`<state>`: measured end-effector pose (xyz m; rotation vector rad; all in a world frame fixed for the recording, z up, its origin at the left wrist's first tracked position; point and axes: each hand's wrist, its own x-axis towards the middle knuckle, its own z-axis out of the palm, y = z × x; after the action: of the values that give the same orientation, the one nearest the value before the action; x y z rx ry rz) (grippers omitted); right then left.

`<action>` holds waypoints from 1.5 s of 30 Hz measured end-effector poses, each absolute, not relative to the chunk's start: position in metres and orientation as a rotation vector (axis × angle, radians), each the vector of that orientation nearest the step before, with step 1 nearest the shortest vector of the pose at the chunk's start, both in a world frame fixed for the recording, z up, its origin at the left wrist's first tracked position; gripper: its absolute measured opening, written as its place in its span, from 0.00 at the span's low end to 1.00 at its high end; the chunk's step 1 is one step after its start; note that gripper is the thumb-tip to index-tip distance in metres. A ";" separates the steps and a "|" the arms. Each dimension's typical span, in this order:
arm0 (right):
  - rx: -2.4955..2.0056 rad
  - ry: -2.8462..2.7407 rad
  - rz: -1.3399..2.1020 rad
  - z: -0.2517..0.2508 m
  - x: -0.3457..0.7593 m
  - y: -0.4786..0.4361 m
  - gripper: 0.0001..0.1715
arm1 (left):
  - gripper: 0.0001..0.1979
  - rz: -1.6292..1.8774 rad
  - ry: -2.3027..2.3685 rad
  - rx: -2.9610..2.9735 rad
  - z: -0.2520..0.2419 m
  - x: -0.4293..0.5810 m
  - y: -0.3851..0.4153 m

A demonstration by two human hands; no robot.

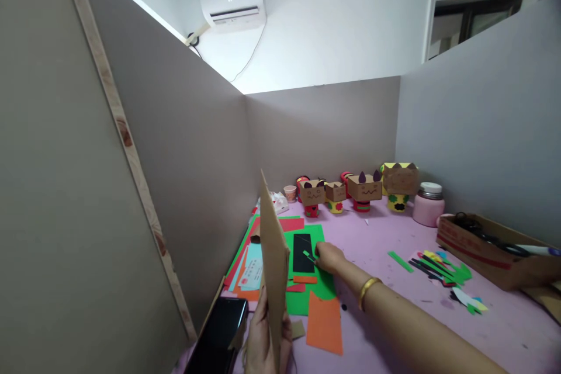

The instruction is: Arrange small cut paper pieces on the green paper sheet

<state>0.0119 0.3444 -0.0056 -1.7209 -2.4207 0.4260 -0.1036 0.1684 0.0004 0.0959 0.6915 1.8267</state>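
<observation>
My left hand point(260, 339) grips a brown cardboard sheet point(274, 269) by its lower part, holding it upright and nearly edge-on to the camera. My right hand point(328, 258), with a gold bangle on the wrist, is over the green paper point(325, 286). Its fingers are bent together beside a small green strip point(308, 255), which lies over a black paper rectangle point(301, 244); whether they pinch it is unclear. Orange paper point(324, 324) lies nearer to me, and a light blue sheet point(253, 260) is left of the cardboard.
Cardboard-headed figures point(364, 188) stand at the back beside a pink jar point(428, 205). Paper scraps point(442, 269) and an open cardboard box point(491, 257) of tools are on the right. A black phone point(225, 318) lies front left. Grey partitions point(324, 134) surround the table.
</observation>
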 end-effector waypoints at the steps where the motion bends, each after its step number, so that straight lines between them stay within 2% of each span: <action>1: -1.720 -2.422 0.448 -0.006 0.012 0.345 0.13 | 0.16 1.826 0.677 0.076 0.000 -0.104 0.169; 4: -1.686 -2.417 0.501 -0.007 0.013 0.347 0.10 | 0.14 1.808 0.649 0.059 -0.002 -0.104 0.171; 12: -1.541 -2.423 0.637 -0.004 0.010 0.342 0.12 | 0.11 1.808 0.625 0.052 -0.003 -0.106 0.170; 18: -1.750 -2.345 0.496 0.001 0.003 0.335 0.14 | 0.05 1.795 0.636 0.055 0.000 -0.103 0.169; 25: -1.863 -2.327 0.449 -0.001 -0.006 0.332 0.13 | 0.08 1.787 0.617 0.056 0.000 -0.102 0.169; 30: -1.746 -2.359 0.453 0.000 0.001 0.330 0.12 | 0.07 1.792 0.602 0.058 -0.003 -0.104 0.170; 42: -1.809 -2.383 0.408 0.004 -0.002 0.330 0.15 | 0.09 1.791 0.650 0.087 -0.002 -0.102 0.169; 45: -1.824 -2.400 0.365 0.007 -0.006 0.323 0.13 | 0.08 1.801 0.669 0.084 -0.005 -0.102 0.169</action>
<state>-0.0063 0.3226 0.0070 -1.8239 -2.4000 0.3652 -0.1023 0.1694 -0.0047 0.0840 0.6689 1.8014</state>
